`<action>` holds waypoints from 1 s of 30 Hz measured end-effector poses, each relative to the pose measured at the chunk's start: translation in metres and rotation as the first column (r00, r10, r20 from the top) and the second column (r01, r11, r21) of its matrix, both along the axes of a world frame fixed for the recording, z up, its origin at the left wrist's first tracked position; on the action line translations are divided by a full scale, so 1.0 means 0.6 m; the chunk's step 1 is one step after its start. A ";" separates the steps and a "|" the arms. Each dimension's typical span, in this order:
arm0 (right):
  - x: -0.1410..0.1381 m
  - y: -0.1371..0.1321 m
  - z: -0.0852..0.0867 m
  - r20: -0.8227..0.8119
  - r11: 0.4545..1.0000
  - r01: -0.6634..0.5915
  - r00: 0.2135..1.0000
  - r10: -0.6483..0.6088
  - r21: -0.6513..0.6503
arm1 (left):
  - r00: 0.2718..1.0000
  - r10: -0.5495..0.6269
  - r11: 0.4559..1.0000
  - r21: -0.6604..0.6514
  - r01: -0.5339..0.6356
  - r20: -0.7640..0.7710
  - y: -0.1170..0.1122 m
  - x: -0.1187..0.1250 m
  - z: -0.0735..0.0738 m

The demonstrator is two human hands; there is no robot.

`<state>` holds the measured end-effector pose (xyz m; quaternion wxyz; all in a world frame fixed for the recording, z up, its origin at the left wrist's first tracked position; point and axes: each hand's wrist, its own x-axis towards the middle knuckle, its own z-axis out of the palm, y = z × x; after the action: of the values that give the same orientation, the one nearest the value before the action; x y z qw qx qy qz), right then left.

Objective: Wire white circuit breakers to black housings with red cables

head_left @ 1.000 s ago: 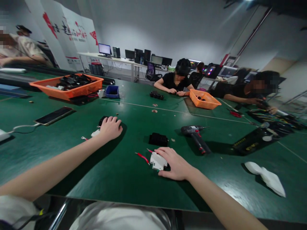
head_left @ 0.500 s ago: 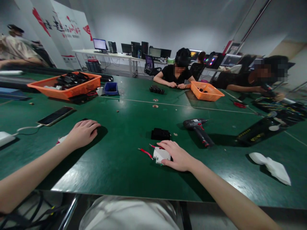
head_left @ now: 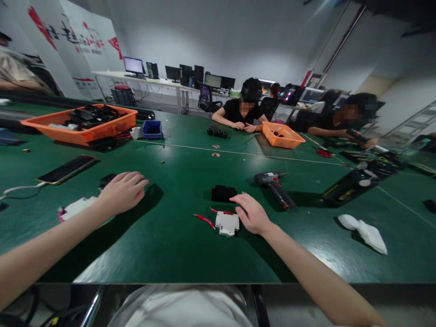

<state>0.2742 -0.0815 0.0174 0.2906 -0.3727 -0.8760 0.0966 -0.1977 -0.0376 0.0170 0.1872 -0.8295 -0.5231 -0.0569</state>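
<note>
My right hand hovers just right of a white breaker-like part on the green table, fingers loosely spread and holding nothing. Two short red wires lie beside that part, and a black block sits just beyond my fingers. My left hand floats open over the table further left, near a small black piece and another white part with a red tip.
A cordless drill lies right of the black block, with a white cloth further right. A phone on a cable, an orange tray of black parts and a blue bin sit at left. Other people work across the table by a second orange tray.
My right hand has lifted off the white part and shifted right. My left hand drew back from the black piece toward me, exposing it and the white part at left.
</note>
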 end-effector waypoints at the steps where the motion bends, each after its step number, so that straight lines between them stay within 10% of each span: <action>1: 0.005 0.004 -0.001 -0.079 0.998 0.054 0.996 -0.052 0.021 | 1.000 0.007 1.000 -0.015 -0.007 0.017 0.014 0.012 0.006; 9: 0.036 0.025 0.004 -0.350 0.958 0.282 0.893 -0.284 -0.058 | 0.987 0.160 0.979 -0.125 -0.161 -0.017 0.196 0.079 0.026; 14: 0.049 0.021 0.013 -0.290 0.954 0.301 0.912 -0.290 -0.008 | 0.977 0.198 0.955 -0.206 -0.211 -0.082 0.236 0.084 0.017; 30: 0.063 0.019 -0.001 -0.176 0.968 0.243 0.952 -0.249 -0.054 | 0.940 0.096 0.975 -0.161 -0.156 -0.326 0.033 0.013 0.006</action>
<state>0.3122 -0.0701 0.0171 0.3730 -0.4732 -0.7909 0.1072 -0.1902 -0.0177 0.0205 0.1941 -0.8063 -0.5415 0.1375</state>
